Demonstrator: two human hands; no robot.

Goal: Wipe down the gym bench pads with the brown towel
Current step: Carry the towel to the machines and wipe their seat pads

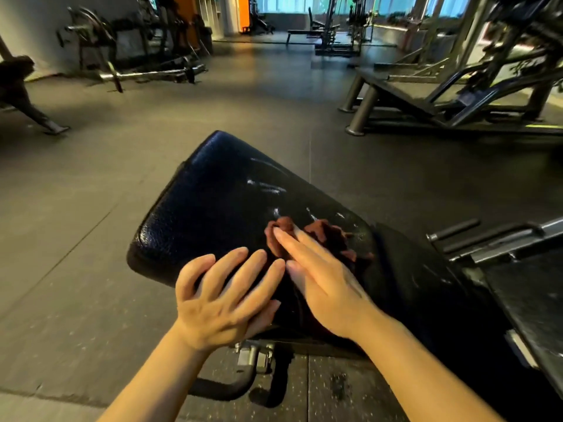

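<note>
A dark rubber floor [128, 166] fills most of the view. At ten o'clock, a barbell rack [100, 44] stands against the wall with a bar [152, 75] lying before it. At two o'clock sits a steel-framed machine [457, 86]. At twelve o'clock, far off, a flat bench [304, 32] and a cable rig [335, 28] stand before bright windows [289, 3]. An orange pillar [243, 12] rises at eleven o'clock.

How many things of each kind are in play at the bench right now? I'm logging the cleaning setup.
Bare hands: 2, the left hand and the right hand
Crumpled brown cloth towel: 1
Black textured vinyl bench pads: 2, the seat pad and the back pad
Total: 5
</note>
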